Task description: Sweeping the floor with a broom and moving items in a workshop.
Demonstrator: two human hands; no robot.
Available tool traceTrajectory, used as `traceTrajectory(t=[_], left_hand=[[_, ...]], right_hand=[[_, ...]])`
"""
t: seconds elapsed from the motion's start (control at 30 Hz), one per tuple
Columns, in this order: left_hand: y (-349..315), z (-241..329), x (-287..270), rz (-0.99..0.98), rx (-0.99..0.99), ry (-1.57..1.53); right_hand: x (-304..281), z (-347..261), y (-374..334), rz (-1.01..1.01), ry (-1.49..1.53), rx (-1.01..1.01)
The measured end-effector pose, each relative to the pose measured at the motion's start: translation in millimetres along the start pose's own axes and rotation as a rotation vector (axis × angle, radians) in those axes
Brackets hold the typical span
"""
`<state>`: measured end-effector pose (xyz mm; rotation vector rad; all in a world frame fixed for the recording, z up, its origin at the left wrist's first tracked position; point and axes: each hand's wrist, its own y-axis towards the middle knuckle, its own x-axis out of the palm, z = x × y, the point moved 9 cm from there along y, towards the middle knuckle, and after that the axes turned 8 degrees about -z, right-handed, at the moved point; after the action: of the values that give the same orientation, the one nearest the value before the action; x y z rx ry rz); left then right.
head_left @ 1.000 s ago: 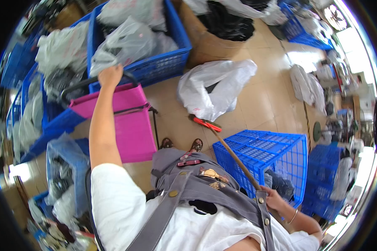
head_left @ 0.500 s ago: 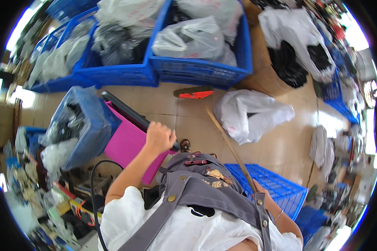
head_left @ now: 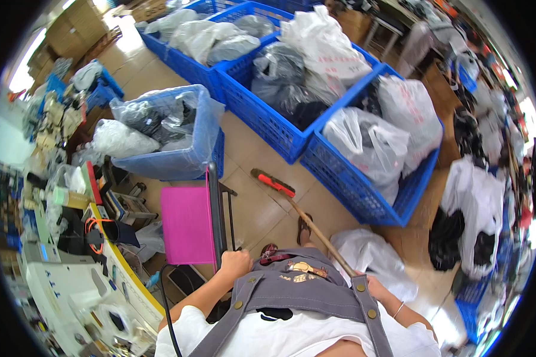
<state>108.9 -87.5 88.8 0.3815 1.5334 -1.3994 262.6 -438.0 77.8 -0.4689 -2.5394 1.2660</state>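
My right hand (head_left: 374, 287) is closed around the wooden handle of a broom (head_left: 318, 233). Its red-orange head (head_left: 277, 185) with dark bristles lies out on the tiled floor ahead of me. With my left hand (head_left: 236, 262) closed, I grip the near end of the thick black bar of a chair-like thing (head_left: 186, 225), which has a bright pink panel and thin black legs. The fingers' far side is hidden. A white plastic bag (head_left: 372, 256) lies on the floor to the right of the broom handle.
Blue crates (head_left: 268, 122) full of bagged goods line up ahead. A lined blue bin (head_left: 161, 160) stands at the left. A cluttered worktable (head_left: 131, 273) with a yellow edge is at my near left. White and black bags (head_left: 473, 208) are at the right, and a person (head_left: 426, 44) bends at the far right.
My view has swung left, bringing the worktable and lined bin further in. The pink-panelled thing now points more straight ahead. Both hands keep their holds.
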Motion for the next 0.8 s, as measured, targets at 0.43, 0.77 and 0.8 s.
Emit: traceTrajectory(t=[0.43, 0.77, 0.8], left_hand=[[-40.2, -128.6, -158.5, 0.994, -0.735, -0.622], [-211.7, -257.8, 96.5, 1.835, -1.358, -1.624], [-194.3, -265.8, 126.4, 2.047, -1.257, -1.932]], right_hand=[[-102.1, -182.6, 153.6, -0.355, 0.231, 0.005], [-227.0, -278.7, 279.2, -0.413, -0.364, -0.335], [-257.5, -300.8, 286.7, -0.392, -0.362, -0.292]])
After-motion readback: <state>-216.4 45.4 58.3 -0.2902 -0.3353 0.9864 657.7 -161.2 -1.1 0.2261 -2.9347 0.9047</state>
